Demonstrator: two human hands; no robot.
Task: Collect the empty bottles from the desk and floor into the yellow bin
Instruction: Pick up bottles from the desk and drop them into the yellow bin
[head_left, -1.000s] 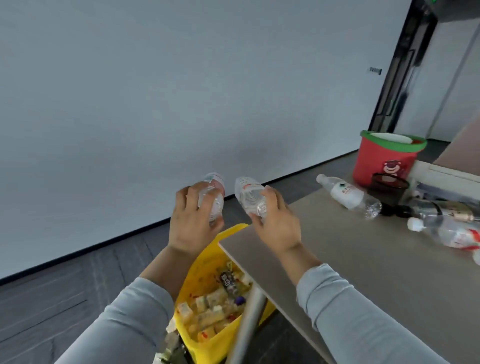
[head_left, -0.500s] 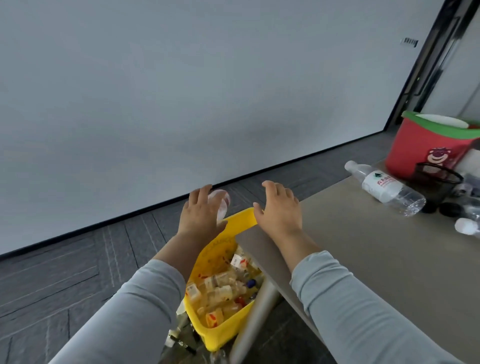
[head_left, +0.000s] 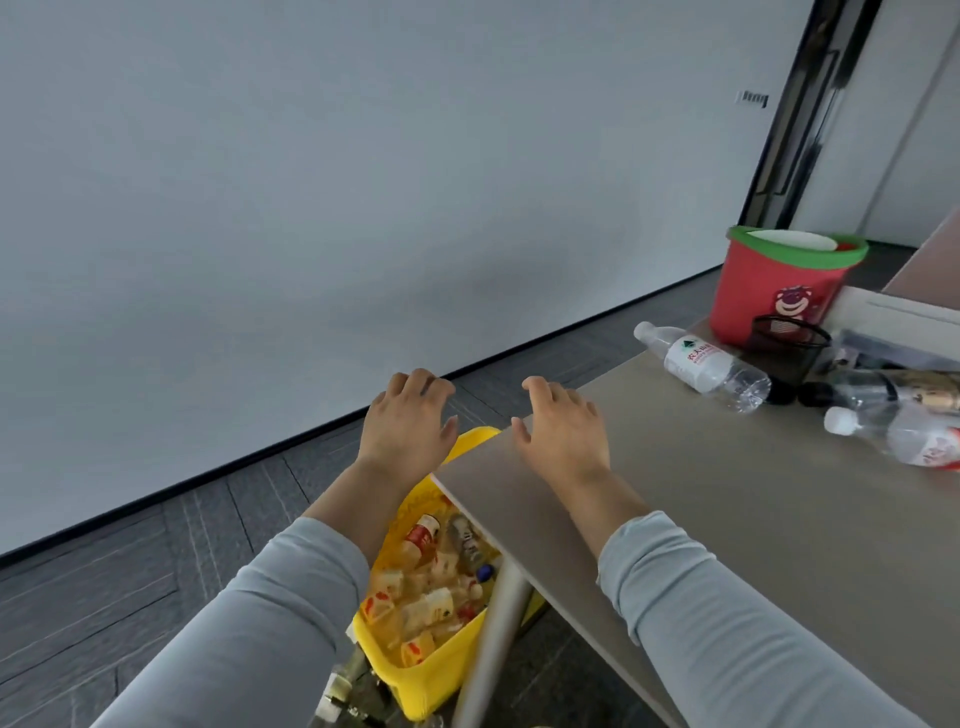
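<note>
The yellow bin (head_left: 441, 670) stands on the floor beside the desk's near-left corner, holding several crushed bottles. My left hand (head_left: 408, 428) hovers above the bin, fingers spread, holding nothing. My right hand (head_left: 563, 434) is over the desk corner, also spread and holding nothing. On the desk (head_left: 727, 509) lie a clear bottle with a white label (head_left: 701, 364), a dark-capped bottle (head_left: 878, 389) and a bottle with a red label (head_left: 904, 436) at the right edge.
A red bucket with a green rim (head_left: 779, 286) and a black mesh cup (head_left: 789, 353) stand at the desk's far end. A metal desk leg (head_left: 493, 623) runs down beside the bin. More bottles lie on the dark floor (head_left: 156, 571) below the bin.
Both hands held a bottle a second ago; the right let go first, then the left. Both bottles are out of my hands and the fingers have spread above the bin.
</note>
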